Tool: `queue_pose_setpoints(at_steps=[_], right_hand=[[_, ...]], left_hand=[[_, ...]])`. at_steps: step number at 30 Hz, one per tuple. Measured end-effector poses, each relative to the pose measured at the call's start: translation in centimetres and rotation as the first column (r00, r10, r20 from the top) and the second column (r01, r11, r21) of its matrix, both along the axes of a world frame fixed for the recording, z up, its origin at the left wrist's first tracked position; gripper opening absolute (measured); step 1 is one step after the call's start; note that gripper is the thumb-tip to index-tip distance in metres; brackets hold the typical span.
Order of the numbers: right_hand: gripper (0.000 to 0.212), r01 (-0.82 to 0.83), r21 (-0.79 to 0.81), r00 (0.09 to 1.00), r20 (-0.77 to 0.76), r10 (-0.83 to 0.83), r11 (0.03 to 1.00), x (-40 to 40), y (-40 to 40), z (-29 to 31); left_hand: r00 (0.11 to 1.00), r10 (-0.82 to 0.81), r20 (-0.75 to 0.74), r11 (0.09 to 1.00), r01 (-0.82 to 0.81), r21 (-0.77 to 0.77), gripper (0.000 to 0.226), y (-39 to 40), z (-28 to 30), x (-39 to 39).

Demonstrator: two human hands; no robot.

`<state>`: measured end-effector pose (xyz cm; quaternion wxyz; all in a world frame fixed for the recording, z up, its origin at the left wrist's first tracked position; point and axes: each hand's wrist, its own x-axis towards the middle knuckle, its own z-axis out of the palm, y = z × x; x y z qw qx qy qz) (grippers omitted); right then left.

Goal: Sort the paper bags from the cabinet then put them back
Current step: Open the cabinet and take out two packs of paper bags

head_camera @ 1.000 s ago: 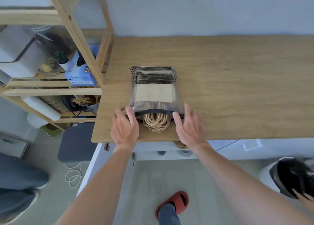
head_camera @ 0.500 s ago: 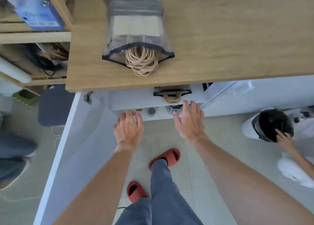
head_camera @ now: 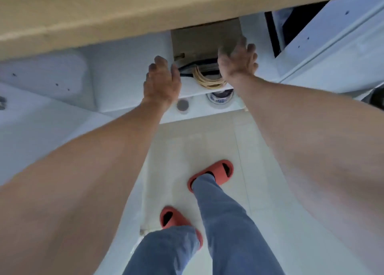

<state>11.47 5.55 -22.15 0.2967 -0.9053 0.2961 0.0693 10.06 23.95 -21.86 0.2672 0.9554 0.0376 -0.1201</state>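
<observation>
Under the worktop (head_camera: pixel 124 15), both hands flank a paper bag bundle (head_camera: pixel 205 44) on the cabinet shelf (head_camera: pixel 193 87), rope handles (head_camera: pixel 207 80) spilling out; left hand (head_camera: pixel 162 81) and right hand (head_camera: pixel 236 58) fingers spread, gripping nothing

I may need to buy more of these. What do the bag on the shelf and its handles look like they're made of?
The bag looks like matte brown kraft paper: flat, dull tan, no shine. Its handles look like twisted paper cord, pale beige looped strands, though blur leaves that open. A dark-edged clear sleeve may wrap the bundle.
</observation>
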Motion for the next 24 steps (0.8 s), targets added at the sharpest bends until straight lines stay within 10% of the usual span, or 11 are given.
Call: queue_pose_setpoints(at_steps=[10, 24], right_hand=[[0.125, -0.011, 0.229, 1.000, -0.008, 0.013, 0.973, 1.5, -3.3, -4.6], [0.110, -0.105, 0.105, 0.993, -0.038, 0.109, 0.989, -16.6, 1.8, 4.3]], left_hand=[[0.940, 0.193, -0.280, 0.965, -0.233, -0.116, 0.074, -4.8, -4.2, 6.6], [0.941, 0.124, -0.314, 0.988, -0.148, -0.053, 0.061, 0.4, 4.4, -11.2]])
